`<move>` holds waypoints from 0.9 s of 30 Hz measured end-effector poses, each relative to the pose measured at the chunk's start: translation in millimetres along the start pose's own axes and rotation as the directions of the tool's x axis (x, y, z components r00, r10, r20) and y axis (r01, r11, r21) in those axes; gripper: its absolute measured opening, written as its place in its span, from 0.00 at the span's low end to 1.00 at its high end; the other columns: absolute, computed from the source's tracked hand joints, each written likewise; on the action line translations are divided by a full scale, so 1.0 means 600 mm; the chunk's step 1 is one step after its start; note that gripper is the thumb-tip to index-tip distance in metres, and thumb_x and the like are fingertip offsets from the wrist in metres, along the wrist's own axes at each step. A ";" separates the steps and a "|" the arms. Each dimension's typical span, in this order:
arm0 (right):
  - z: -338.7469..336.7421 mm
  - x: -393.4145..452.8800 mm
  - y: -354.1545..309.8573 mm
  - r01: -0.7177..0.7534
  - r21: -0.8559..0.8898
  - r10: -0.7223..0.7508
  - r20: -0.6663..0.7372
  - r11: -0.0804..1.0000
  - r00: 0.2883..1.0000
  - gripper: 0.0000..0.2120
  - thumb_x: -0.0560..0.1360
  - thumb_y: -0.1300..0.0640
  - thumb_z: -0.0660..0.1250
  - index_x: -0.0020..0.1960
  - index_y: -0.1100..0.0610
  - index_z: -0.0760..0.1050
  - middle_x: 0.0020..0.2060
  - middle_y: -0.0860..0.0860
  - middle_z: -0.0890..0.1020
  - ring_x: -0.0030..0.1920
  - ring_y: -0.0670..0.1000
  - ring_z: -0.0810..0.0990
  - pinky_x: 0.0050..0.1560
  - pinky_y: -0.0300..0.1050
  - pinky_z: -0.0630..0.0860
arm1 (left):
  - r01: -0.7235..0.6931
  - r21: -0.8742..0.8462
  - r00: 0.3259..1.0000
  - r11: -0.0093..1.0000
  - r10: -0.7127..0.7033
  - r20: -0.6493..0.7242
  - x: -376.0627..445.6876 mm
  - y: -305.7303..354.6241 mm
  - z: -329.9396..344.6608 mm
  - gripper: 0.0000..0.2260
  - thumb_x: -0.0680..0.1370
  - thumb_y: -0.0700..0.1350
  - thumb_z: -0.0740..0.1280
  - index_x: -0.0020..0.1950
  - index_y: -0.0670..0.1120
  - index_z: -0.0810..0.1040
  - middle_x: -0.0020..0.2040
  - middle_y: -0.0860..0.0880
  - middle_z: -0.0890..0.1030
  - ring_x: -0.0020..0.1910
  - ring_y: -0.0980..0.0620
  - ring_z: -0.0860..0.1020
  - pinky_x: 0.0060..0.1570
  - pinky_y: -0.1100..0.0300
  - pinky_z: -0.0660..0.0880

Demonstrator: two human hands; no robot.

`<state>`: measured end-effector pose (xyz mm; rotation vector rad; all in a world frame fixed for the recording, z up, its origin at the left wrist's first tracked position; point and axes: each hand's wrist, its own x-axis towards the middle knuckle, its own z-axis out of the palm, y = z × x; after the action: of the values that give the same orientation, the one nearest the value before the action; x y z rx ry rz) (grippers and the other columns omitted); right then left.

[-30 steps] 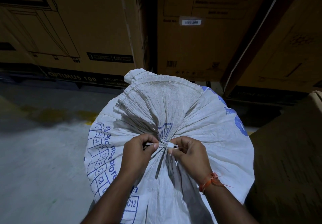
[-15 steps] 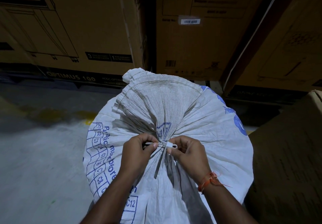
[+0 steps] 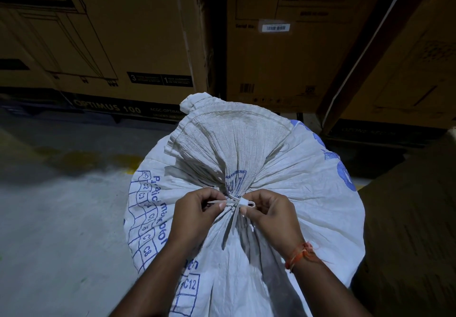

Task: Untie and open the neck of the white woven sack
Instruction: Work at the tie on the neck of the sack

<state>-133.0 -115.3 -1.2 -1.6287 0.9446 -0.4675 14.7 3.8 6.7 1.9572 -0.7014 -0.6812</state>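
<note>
Pinching the white plastic tie (image 3: 237, 203) at the gathered neck (image 3: 235, 188) of the white woven sack (image 3: 283, 168), centre of the frame, left hand (image 3: 195, 214) on the strap's left end, right hand (image 3: 270, 214) curled round the locking head. Showing next to no change from a second ago: tie still cinched, neck still bunched shut, so release not yet won.

sack (image 3: 283, 168) before boxes (image 3: 138, 32), on floor (image 3: 49, 218)

left hand (image 3: 195, 214) pinching white tie (image 3: 237, 203) | right hand (image 3: 269, 215) gripping its head | sack (image 3: 308, 193) neck bunching closed
</note>
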 end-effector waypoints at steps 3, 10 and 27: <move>-0.001 0.001 0.001 0.004 -0.007 -0.004 -0.008 1.000 1.000 0.07 0.71 0.64 0.78 0.45 0.53 0.86 0.39 0.47 0.89 0.42 0.50 0.88 0.48 0.48 0.86 | -0.004 0.007 1.000 1.000 0.004 -0.014 0.001 0.002 0.008 0.07 0.76 0.38 0.76 0.41 0.49 0.86 0.37 0.51 0.87 0.36 0.61 0.82 0.37 0.69 0.76; -0.001 0.002 0.008 -0.009 0.010 0.009 -0.005 1.000 1.000 0.07 0.71 0.64 0.78 0.44 0.53 0.86 0.39 0.49 0.89 0.42 0.52 0.88 0.47 0.53 0.85 | -0.016 0.040 1.000 0.999 0.017 -0.013 0.002 0.001 0.010 0.06 0.76 0.39 0.76 0.41 0.50 0.86 0.37 0.52 0.87 0.39 0.55 0.84 0.37 0.68 0.75; -0.003 0.001 0.006 -0.011 0.008 0.011 -0.001 1.000 1.000 0.07 0.71 0.63 0.78 0.45 0.53 0.86 0.40 0.48 0.89 0.42 0.49 0.88 0.50 0.53 0.86 | -0.007 0.048 1.000 0.999 0.008 -0.009 0.000 0.003 0.013 0.06 0.76 0.40 0.76 0.41 0.50 0.86 0.37 0.53 0.87 0.39 0.55 0.84 0.38 0.66 0.77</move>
<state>-135.1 -117.1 -4.5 -1.6150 0.9506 -0.4637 8.7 -1.4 4.7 1.9994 -0.7255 -0.6559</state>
